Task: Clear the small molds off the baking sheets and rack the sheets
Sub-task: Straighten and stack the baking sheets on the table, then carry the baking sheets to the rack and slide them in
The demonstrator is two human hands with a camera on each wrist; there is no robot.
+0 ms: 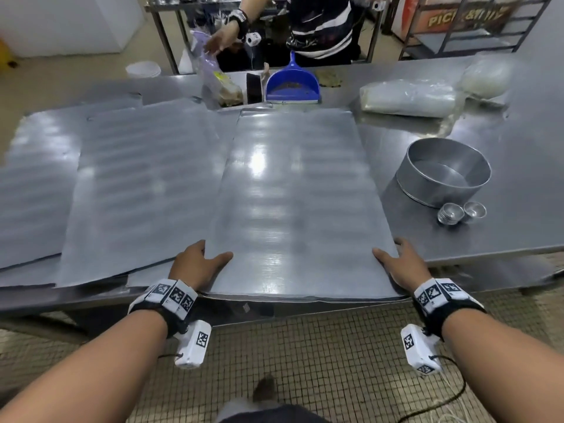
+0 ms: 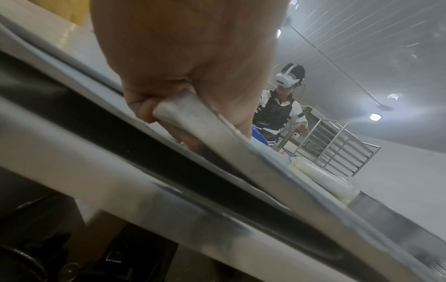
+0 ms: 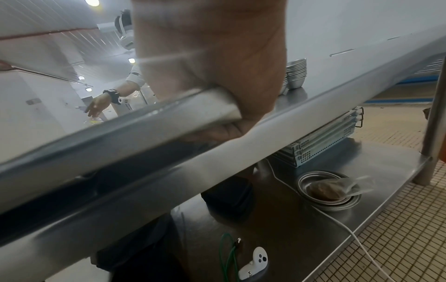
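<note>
A bare grey baking sheet [image 1: 293, 193] lies in front of me on the steel table, its near edge past the table's front. My left hand [image 1: 198, 264] grips its near left corner, thumb on top, fingers curled under the rim [image 2: 183, 114]. My right hand [image 1: 403, 264] grips the near right corner [image 3: 217, 106] the same way. Two more bare sheets [image 1: 143, 184] overlap to the left. Small metal molds [image 1: 451, 213] stand in short stacks on the table to the right, also seen as a stack of molds [image 3: 295, 74] beside my right hand.
A round cake tin [image 1: 445, 172] stands behind the molds. A blue dustpan [image 1: 293, 83], plastic bags [image 1: 409, 99] and a person across the table are at the back. A tray rack [image 1: 464, 22] stands at far right. The shelf under the table [image 3: 337, 190] holds trays and bowls.
</note>
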